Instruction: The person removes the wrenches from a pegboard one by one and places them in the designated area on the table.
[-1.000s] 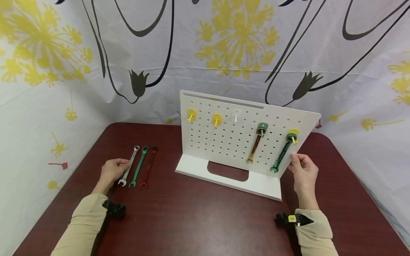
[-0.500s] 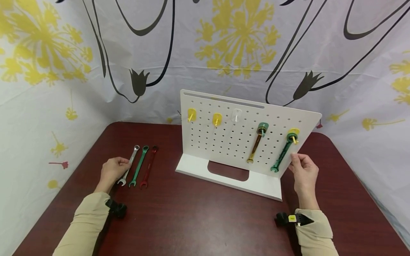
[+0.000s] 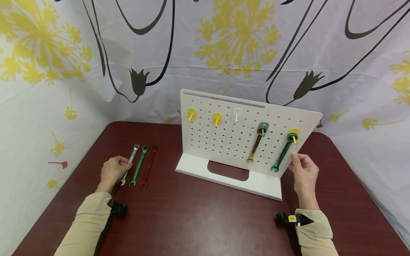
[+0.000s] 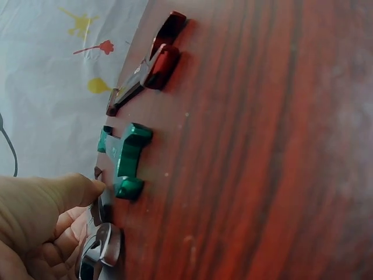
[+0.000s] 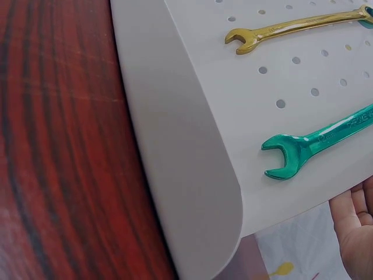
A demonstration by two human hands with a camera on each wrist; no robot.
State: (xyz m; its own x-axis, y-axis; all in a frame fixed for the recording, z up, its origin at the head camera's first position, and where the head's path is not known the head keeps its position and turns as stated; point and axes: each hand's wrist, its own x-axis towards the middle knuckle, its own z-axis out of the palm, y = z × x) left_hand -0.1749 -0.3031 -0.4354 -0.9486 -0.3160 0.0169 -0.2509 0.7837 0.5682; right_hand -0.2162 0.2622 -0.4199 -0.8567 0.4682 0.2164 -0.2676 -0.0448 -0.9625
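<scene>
My left hand [image 3: 112,173] pinches a silver combination wrench [image 3: 132,155] by its shaft at the left of the table. In the left wrist view the thumb lies along that shaft, and the wrench's open end [image 4: 109,245] looks rolled onto its side. Beside it lie a green wrench [image 3: 139,167] and a red wrench [image 3: 149,167], roughly parallel. My right hand [image 3: 304,174] grips the right edge of a white pegboard [image 3: 221,138], thumb in front, other fingers partly hidden behind. On the board hang a gold wrench [image 3: 254,148] and a second green wrench [image 3: 282,156].
Two yellow hooks [image 3: 191,114] and a clear hook [image 3: 236,115] on the board bear nothing. The board's base [image 3: 195,167] stands on the dark red table [image 3: 192,220]. A patterned cloth [image 3: 179,46] hangs behind the table.
My left hand has shifted slightly up and right. The silver wrench's open end has turned partly onto its edge. My right hand and the pegboard stay in place.
</scene>
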